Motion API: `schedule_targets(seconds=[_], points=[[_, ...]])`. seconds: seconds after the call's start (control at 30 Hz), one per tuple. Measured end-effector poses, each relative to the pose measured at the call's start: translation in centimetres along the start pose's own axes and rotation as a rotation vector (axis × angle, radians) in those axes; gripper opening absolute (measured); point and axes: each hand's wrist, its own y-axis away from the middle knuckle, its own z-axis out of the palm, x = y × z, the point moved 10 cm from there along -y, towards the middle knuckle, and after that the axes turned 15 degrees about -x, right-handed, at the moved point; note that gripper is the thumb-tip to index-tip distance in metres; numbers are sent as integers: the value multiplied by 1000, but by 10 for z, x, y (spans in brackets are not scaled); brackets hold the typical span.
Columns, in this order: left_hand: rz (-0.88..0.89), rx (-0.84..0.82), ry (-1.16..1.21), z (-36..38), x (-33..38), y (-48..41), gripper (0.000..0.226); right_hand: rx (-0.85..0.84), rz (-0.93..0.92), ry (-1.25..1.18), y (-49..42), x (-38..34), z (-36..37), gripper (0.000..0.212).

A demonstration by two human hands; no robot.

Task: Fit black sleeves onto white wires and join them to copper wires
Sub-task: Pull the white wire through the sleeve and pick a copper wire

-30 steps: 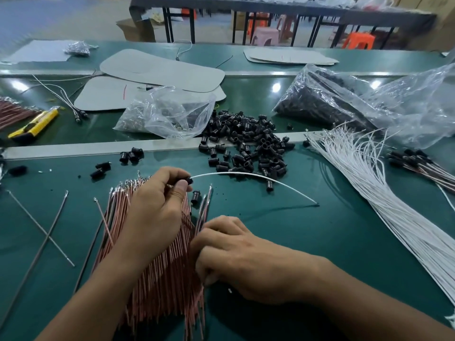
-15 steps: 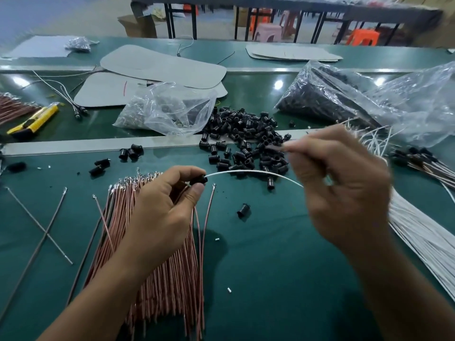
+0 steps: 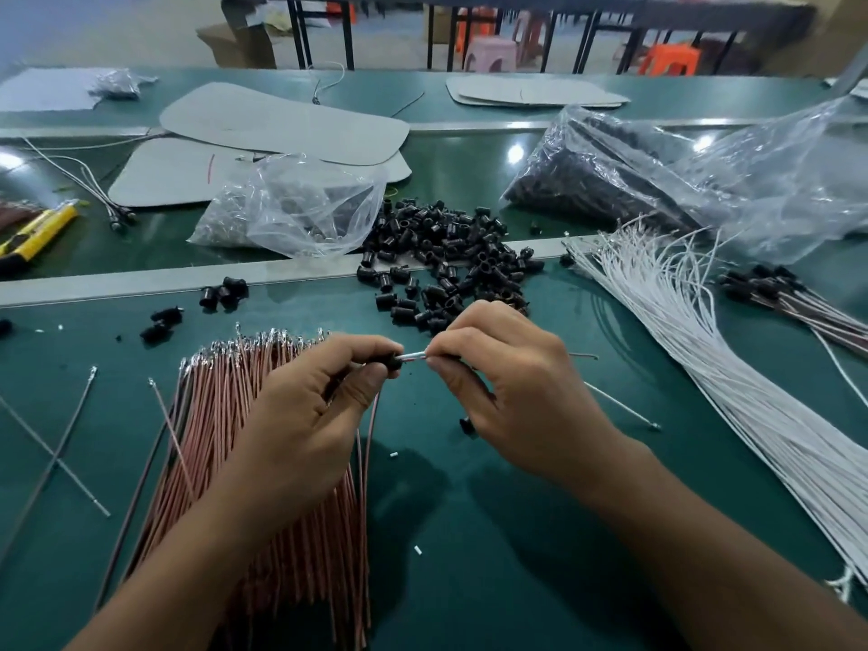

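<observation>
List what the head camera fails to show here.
Head view only.
How far the white wire sits in the black sleeve: left hand covers it.
Lower end of the white wire bundle: partly cut off by the right edge.
Contents of the clear bag: too small, glare.

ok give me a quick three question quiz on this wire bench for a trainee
1. True or false: the left hand pinches a small black plastic sleeve while the right hand pinches a thin pale wire.
2. The bundle of thin white wires lies: A) left of both hands, B) right of the right hand, C) in the left hand.
3. What lies on the table beneath the left hand?
Key: 1 true; 2 B; 3 the bundle of pink copper wires.
</observation>
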Motion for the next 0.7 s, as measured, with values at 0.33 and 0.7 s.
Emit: schedule_targets(seconds=[0.33, 0.7], points=[[39, -32, -45, 7, 8, -1, 19, -38, -38, -66, 1, -3, 11, 11], [-3, -11, 150, 7, -7, -2, 22, -36, -6, -204, 1, 4, 10, 18]])
